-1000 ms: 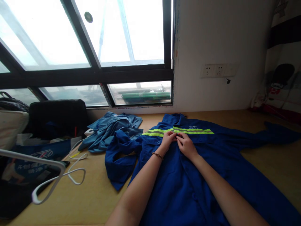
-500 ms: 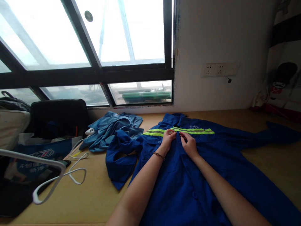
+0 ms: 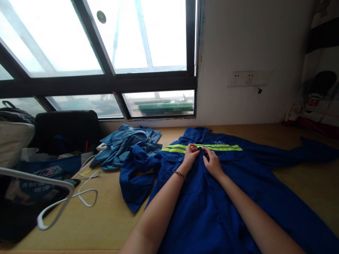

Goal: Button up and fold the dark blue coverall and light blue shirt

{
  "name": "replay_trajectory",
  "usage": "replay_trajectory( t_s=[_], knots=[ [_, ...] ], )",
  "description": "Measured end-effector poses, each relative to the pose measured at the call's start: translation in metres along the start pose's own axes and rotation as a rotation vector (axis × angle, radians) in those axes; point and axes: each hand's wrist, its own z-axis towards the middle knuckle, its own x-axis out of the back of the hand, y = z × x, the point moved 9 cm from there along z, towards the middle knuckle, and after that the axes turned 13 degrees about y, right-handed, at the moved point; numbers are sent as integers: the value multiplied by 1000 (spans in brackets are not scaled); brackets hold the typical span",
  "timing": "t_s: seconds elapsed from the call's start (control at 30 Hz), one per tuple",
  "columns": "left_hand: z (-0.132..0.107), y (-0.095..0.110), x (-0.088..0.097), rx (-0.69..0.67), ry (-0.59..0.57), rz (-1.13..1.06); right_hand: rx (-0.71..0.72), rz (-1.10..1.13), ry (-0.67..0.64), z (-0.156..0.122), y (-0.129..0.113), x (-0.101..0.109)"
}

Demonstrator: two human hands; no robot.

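A dark blue work jacket (image 3: pixel 238 183) with a yellow-green reflective stripe (image 3: pixel 222 147) lies spread flat, front up, on the wooden table (image 3: pixel 106 218). My left hand (image 3: pixel 190 155), with a bead bracelet on its wrist, pinches the left edge of the jacket's front opening just below the stripe. My right hand (image 3: pixel 212 161) pinches the opposite edge of the opening right beside it. Both hands' fingers are curled on the cloth near the chest, fingertips almost touching. What lies between the fingertips is too small to make out.
A crumpled lighter blue garment (image 3: pixel 127 144) lies left of the jacket by the window. White plastic hangers (image 3: pixel 60 201) sit at the left edge, with a black case (image 3: pixel 66 130) and bags behind. A wall with sockets (image 3: pixel 249 78) stands at the back.
Both hands have crept slightly up the jacket's front opening toward the reflective stripe, and stay pinched on the cloth. The camera view shifted a little.
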Motion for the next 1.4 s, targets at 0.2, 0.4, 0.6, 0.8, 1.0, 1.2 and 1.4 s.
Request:
replay_trajectory(
  t_s=[0.2,0.4,0.6,0.8,1.0,1.2,1.4],
  knots=[
    [0,3,-1,-5,-19,-13,142,-84,-67,-1,-9,-1],
    [0,-2,-4,3,-56,32,122,-63,-34,-1,-14,2],
    [5,-6,1,-9,-19,55,140,-53,-82,-1,-11,-7],
    [5,-3,2,-65,5,134,125,-43,-136,-4,-1,-12],
    [5,2,1,-222,44,347,79,-28,-85,-2,-6,-4],
    [-1,10,-1,-338,61,530,75,-42,-100,-2,1,-9],
    [-10,22,-1,-405,110,690,11,-4,-94,-2,11,-11]
  ],
)
